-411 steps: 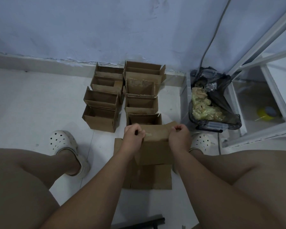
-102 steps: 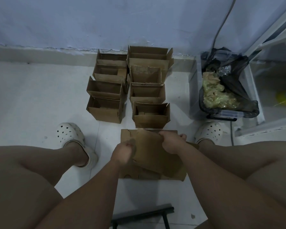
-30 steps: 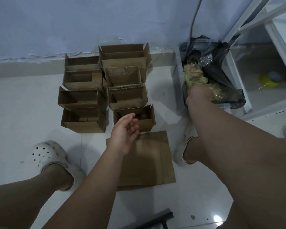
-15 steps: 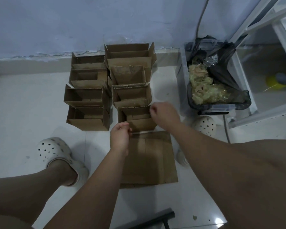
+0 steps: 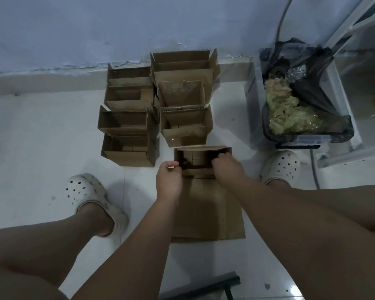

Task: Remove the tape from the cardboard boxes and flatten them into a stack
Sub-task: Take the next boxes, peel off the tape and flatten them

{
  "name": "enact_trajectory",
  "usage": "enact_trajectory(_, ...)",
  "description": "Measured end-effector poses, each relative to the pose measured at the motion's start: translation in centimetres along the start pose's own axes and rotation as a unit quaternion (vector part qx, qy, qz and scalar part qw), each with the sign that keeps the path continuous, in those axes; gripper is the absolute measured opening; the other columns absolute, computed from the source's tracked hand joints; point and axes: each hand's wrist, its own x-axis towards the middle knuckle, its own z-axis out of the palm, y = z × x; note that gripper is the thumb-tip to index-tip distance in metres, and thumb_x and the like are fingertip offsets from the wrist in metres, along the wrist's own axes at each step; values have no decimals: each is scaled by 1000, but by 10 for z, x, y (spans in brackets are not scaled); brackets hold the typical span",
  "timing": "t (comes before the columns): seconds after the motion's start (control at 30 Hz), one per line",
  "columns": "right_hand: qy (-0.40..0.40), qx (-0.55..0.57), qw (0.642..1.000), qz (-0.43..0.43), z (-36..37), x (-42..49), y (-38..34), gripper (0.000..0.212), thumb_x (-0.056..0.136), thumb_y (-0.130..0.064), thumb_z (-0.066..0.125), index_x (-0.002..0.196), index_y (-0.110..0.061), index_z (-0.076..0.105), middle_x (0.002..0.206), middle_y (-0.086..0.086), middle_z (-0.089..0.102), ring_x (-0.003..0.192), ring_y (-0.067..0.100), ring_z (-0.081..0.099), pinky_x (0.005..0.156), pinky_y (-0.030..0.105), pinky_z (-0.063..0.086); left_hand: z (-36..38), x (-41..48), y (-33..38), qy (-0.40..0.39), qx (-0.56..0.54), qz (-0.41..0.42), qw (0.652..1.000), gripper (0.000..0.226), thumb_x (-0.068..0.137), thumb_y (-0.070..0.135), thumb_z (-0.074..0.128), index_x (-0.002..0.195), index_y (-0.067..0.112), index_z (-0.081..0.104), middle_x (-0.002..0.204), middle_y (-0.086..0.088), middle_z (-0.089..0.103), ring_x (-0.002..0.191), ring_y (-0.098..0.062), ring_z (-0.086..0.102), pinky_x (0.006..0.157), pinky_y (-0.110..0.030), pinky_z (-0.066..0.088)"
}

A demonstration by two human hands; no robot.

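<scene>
Both hands have closed on the nearest box (image 5: 200, 158) since half a second ago, when they were only arriving at it, and a second ago the right one was over at the bin. The left hand (image 5: 168, 180) pinches the rim at the near left corner. The right hand (image 5: 227, 167) hooks curled fingers over the right wall, so each grip is clenched on cardboard. This box is plain brown corrugated board, a small open-topped rectangle with a shadowed inside. It stands on the white tiled floor (image 5: 41, 137), touching the far edge of the flattened stack (image 5: 206, 213), a matte sheet creased in straight parallel folds. The hands hide the box's near wall, and both forearms cover the stack's side edges. Beyond, the other boxes (image 5: 128, 126) stand open in two tight columns reaching the pale blue wall (image 5: 95, 29). Some of their flaps are torn rough. To the right, a clear plastic bin (image 5: 299, 140) lined with a glossy black bag (image 5: 312, 92) holds crumpled yellowish tape (image 5: 286, 113). A white perforated clog (image 5: 87, 192) sits on each side.
</scene>
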Motion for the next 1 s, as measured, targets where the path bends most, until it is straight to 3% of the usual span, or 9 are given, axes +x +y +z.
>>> enact_trajectory(0.07,45,63,997,-4,1,0,4,24,87,1,48,106,-8,58,114,11,53,117,26,42,85,30,40,-1,3,-1,-16,22,26,999,22,94,19,55,113,29,50,117,-1,55,92,-11,54,67,-17,41)
enact_trajectory(0.2,116,211,970,24,-10,-7,9,17,92,-5,48,93,-21,53,101,5,60,106,25,52,97,40,43,-7,10,5,-76,30,68,994,51,92,32,60,136,36,36,143,5,36,119,-11,37,90,-28,36)
enact_trajectory(0.33,98,278,955,35,-51,-4,8,22,96,-24,52,113,-33,61,109,-5,65,107,18,56,111,51,27,-20,19,16,-102,-26,54,993,66,89,46,57,146,36,25,152,7,30,137,-20,31,97,-34,31)
enact_trajectory(0.4,59,297,953,-2,-79,-1,7,28,94,-23,55,121,-30,62,120,-4,62,111,17,55,106,44,38,-28,20,20,-106,-35,49,993,68,88,50,58,146,36,26,151,6,33,134,-20,35,97,-34,33)
enact_trajectory(0.5,10,379,924,-50,-117,-2,7,32,93,-14,57,123,-22,63,111,-3,60,97,11,57,89,28,48,-45,17,28,-117,-48,48,991,67,83,61,54,142,36,35,134,12,47,117,-11,45,82,-21,39)
enact_trajectory(0.63,-32,505,862,-24,-136,-7,19,25,92,-13,58,101,-35,67,100,-5,65,88,13,62,63,21,50,-73,19,34,-217,-14,26,976,48,71,83,36,111,62,52,114,23,53,112,-14,49,91,-34,30)
enact_trajectory(0.73,-52,534,844,22,-128,-4,24,22,93,-17,58,109,-28,69,106,0,65,93,20,63,60,26,54,-81,22,40,-290,-50,16,956,63,57,86,57,113,57,53,128,11,51,115,-15,50,97,-40,40)
enact_trajectory(0.87,-30,578,811,89,-111,-2,20,19,90,-18,65,109,-16,67,107,7,62,90,27,63,52,29,57,-75,24,49,-263,-18,16,965,58,63,59,74,113,38,53,123,2,56,117,-18,51,90,-30,45)
enact_trajectory(1.0,105,601,780,137,-86,1,15,8,89,-25,63,97,-22,64,101,2,63,91,19,61,73,34,57,-73,28,47,-232,-67,-56,969,51,66,54,76,106,30,55,116,-2,57,108,-19,56,86,-31,51)
